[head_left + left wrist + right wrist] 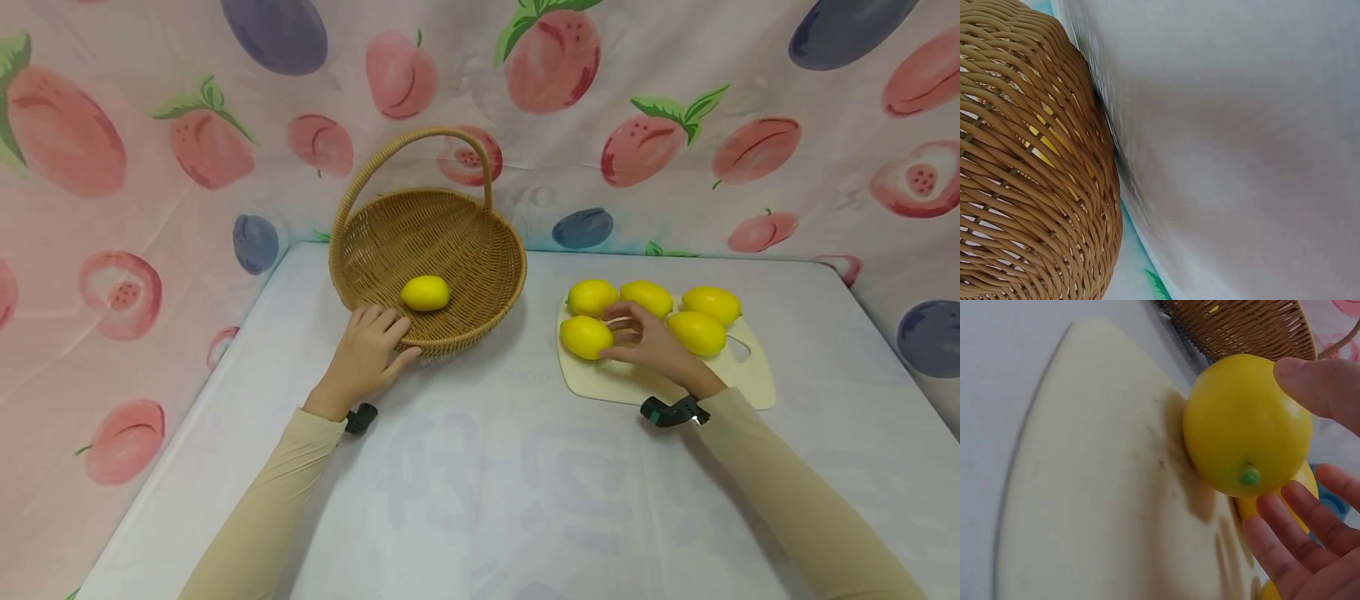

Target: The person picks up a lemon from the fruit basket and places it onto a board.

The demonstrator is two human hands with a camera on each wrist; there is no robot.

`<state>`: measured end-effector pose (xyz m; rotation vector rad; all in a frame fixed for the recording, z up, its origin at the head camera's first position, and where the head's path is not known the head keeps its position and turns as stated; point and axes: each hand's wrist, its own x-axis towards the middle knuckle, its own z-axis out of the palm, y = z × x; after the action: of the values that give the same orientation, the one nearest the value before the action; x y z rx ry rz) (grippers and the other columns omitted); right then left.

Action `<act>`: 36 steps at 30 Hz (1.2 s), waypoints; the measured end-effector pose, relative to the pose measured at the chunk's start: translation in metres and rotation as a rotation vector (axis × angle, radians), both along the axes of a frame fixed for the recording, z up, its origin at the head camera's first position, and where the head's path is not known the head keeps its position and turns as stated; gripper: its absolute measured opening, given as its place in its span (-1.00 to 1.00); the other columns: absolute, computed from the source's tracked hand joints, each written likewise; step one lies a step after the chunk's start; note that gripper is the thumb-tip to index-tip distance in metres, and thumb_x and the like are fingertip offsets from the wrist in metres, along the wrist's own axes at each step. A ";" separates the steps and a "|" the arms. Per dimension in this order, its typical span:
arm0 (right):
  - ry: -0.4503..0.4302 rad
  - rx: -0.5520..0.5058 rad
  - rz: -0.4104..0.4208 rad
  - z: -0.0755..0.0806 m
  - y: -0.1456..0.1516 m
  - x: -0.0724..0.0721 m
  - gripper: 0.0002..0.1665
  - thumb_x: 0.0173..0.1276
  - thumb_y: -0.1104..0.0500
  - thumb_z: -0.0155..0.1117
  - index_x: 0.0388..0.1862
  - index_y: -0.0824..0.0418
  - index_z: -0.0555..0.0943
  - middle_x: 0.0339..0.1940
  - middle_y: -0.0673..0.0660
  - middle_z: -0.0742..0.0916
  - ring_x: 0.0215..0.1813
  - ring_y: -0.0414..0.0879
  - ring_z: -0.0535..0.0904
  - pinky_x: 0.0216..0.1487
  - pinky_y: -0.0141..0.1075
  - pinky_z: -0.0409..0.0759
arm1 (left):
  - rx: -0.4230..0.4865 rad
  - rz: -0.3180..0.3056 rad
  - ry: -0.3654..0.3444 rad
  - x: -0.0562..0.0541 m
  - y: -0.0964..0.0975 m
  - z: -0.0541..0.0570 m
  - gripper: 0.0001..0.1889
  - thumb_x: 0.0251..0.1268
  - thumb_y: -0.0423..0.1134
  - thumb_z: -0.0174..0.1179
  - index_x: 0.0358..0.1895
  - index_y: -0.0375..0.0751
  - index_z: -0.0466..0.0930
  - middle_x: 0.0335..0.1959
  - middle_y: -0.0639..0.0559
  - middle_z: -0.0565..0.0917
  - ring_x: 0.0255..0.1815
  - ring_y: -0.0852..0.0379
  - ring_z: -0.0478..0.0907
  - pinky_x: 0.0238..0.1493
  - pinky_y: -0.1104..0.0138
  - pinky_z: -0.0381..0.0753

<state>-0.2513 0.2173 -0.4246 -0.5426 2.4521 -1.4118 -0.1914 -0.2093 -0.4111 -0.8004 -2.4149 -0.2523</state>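
Note:
My left hand (369, 350) holds the near left rim of a wicker basket (491, 312), fingers over the edge and thumb along the outside. One yellow lemon (425, 293) lies inside; through the weave in the left wrist view, yellow shows. That view does not show the left hand itself. Over a cream cutting board (600, 390), my right hand (648, 342) has its thumb and spread fingers around the side of the front left lemon (586, 337). In the right wrist view the thumb overlaps this lemon (1244, 425); firm contact cannot be told.
More lemons lie on the board: two behind at the left (592, 297), two at the right (697, 333). The basket's tall handle (420, 133) arches above it. Behind the white-covered table (480, 500) hangs a fruit-print cloth (675, 50).

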 end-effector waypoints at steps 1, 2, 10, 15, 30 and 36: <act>-0.002 -0.012 0.001 0.002 0.001 0.000 -0.25 0.18 0.19 0.38 0.26 0.32 0.24 0.25 0.29 0.42 0.23 0.16 0.42 0.09 -0.48 0.50 | 0.000 0.000 -0.002 0.000 0.000 0.000 -0.33 0.41 0.30 -0.42 -0.22 -0.25 0.46 -0.27 -0.11 0.53 -0.19 -0.08 0.40 0.01 0.04 0.28; -0.005 -0.022 0.002 0.003 0.001 0.000 -0.25 0.18 0.19 0.38 0.27 0.33 0.23 0.25 0.29 0.41 0.23 0.17 0.42 0.06 -0.53 0.50 | 0.002 -0.001 -0.004 0.000 0.000 0.001 -0.33 0.41 0.30 -0.43 -0.22 -0.25 0.46 -0.27 -0.11 0.53 -0.19 -0.08 0.40 0.01 0.04 0.28; 0.059 0.020 0.013 0.019 0.006 -0.003 -0.26 0.22 0.17 0.35 0.30 0.30 0.24 0.27 0.28 0.42 0.26 0.18 0.42 0.17 -0.31 0.50 | 0.006 -0.003 -0.006 0.001 0.000 0.001 -0.33 0.40 0.30 -0.41 -0.23 -0.26 0.45 -0.28 -0.13 0.53 -0.19 -0.10 0.41 0.01 0.02 0.29; 0.110 0.030 0.012 0.034 0.009 -0.009 -0.26 0.22 0.21 0.34 0.33 0.27 0.25 0.30 0.25 0.43 0.28 0.16 0.41 0.28 -0.01 0.34 | 0.007 -0.003 -0.006 0.001 0.000 0.000 -0.33 0.41 0.30 -0.42 -0.22 -0.25 0.45 -0.28 -0.11 0.52 -0.19 -0.09 0.40 0.02 0.03 0.28; 0.180 0.111 0.055 0.091 -0.001 -0.019 -0.27 0.22 0.22 0.34 0.34 0.18 0.29 0.28 0.20 0.49 0.27 0.08 0.43 0.29 -0.08 0.36 | 0.010 0.000 -0.011 -0.001 0.000 -0.001 -0.33 0.41 0.30 -0.42 -0.22 -0.25 0.45 -0.27 -0.11 0.53 -0.18 -0.09 0.40 0.01 0.03 0.29; 0.234 0.098 0.116 0.110 -0.017 -0.031 -0.28 0.21 0.24 0.34 0.33 0.22 0.29 0.27 0.23 0.49 0.26 0.10 0.44 0.29 0.01 0.34 | 0.009 0.003 -0.014 0.000 0.000 0.000 -0.33 0.41 0.30 -0.42 -0.23 -0.25 0.45 -0.28 -0.11 0.53 -0.18 -0.10 0.41 0.01 0.03 0.29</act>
<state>-0.2820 0.2000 -0.3144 -0.8553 2.6029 -1.2373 -0.1913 -0.2090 -0.4115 -0.7937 -2.4261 -0.2690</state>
